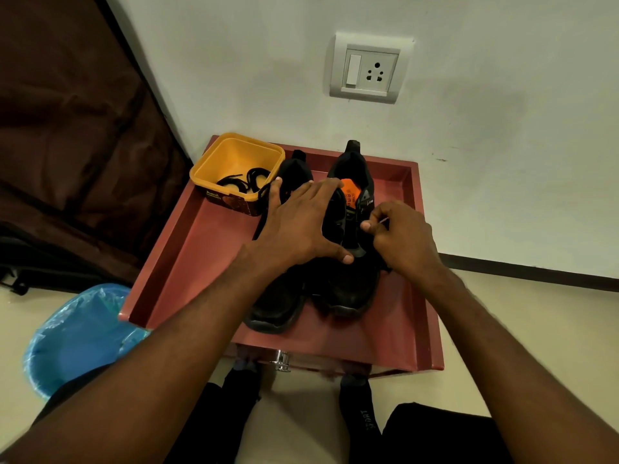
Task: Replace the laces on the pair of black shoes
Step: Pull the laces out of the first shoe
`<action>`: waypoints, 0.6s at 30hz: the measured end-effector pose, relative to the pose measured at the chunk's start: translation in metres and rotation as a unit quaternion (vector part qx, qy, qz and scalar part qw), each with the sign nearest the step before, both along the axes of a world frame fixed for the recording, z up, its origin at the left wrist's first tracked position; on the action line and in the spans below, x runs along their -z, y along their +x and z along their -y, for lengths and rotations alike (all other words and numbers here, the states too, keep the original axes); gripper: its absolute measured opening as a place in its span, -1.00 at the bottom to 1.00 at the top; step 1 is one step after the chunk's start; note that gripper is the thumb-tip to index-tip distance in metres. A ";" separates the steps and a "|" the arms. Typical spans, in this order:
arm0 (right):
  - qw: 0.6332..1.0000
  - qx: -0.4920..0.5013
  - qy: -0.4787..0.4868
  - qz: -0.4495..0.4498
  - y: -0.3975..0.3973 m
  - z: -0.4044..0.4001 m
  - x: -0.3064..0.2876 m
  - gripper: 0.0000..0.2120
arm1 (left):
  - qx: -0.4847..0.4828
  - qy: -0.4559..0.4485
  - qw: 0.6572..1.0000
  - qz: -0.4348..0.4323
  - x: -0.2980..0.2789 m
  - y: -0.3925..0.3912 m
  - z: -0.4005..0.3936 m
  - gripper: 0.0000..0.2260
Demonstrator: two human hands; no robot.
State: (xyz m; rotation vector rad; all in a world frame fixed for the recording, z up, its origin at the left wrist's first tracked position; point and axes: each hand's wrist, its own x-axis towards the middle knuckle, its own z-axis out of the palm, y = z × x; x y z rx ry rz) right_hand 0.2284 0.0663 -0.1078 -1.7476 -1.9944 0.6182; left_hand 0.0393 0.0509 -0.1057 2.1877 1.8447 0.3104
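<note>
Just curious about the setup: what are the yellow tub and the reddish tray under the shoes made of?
Yellow tub: looks like thin moulded plastic, smooth and slightly glossy, with a rolled rim. Reddish tray: probably painted metal or laminated board; flat matte faces, sharp straight edges, hard to tell.

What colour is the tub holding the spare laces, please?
Yellow tub, seen in the head view, with black laces inside.

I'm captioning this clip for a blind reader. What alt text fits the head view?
A person's left hand rests spread over two black shoes on a red tray, while the right hand pinches something small at the right shoe. A yellow tub holding black laces sits at the tray's back left.
</note>
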 end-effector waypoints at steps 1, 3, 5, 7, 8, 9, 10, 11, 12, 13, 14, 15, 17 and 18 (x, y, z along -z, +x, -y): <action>1.000 0.019 -0.001 0.005 0.002 -0.003 0.002 -0.82 | -0.001 -0.001 1.000 0.000 0.000 0.000 0.000 0.11; 0.995 0.083 -0.005 -0.049 0.007 -0.008 0.008 -0.88 | -0.003 -0.005 1.000 -0.002 0.000 0.000 0.000 0.12; 0.968 0.158 -0.052 -0.187 0.011 -0.012 0.011 -0.87 | -0.003 -0.006 1.000 -0.001 -0.001 0.001 0.002 0.11; 0.929 0.204 -0.109 -0.290 0.016 -0.013 0.010 -0.90 | 0.005 -0.005 1.000 0.002 -0.002 0.001 0.003 0.09; 0.920 0.214 -0.124 -0.305 0.018 -0.013 0.009 -0.88 | 0.013 0.000 1.000 0.003 -0.003 0.001 0.004 0.06; 0.924 0.218 -0.124 -0.289 0.020 -0.013 0.010 -0.83 | 0.023 0.010 1.000 0.000 -0.005 0.002 0.005 -0.01; 0.941 0.211 -0.111 -0.239 0.023 -0.013 0.009 -0.79 | 0.031 0.027 0.999 -0.001 -0.006 0.002 0.005 -0.12; 0.963 0.190 -0.089 -0.167 0.025 -0.012 0.009 -0.75 | 0.036 0.048 0.998 0.000 -0.007 0.003 0.005 -0.28; 0.980 0.158 -0.064 -0.100 0.026 -0.010 0.008 -0.69 | 0.039 0.072 0.997 0.006 -0.008 0.005 0.006 -0.46; 0.991 0.120 -0.033 -0.052 0.026 -0.007 0.007 -0.61 | 0.039 0.094 0.995 0.013 -0.008 0.008 0.007 -0.61; 0.996 0.081 -0.001 -0.031 0.025 -0.006 0.006 -0.53 | 0.040 0.113 0.993 0.017 -0.007 0.010 0.008 -0.72; 0.998 0.040 0.024 -0.035 0.023 -0.005 0.005 -0.48 | 0.041 0.127 0.991 0.014 -0.005 0.013 0.010 -0.79; 0.995 -0.053 0.034 -0.078 0.018 -0.006 0.002 -0.43 | 0.040 0.137 0.990 -0.006 -0.002 0.018 0.014 -0.83; 0.991 -0.100 0.020 -0.087 0.017 -0.007 0.001 -0.41 | 0.036 0.134 0.990 -0.013 -0.001 0.021 0.015 -0.84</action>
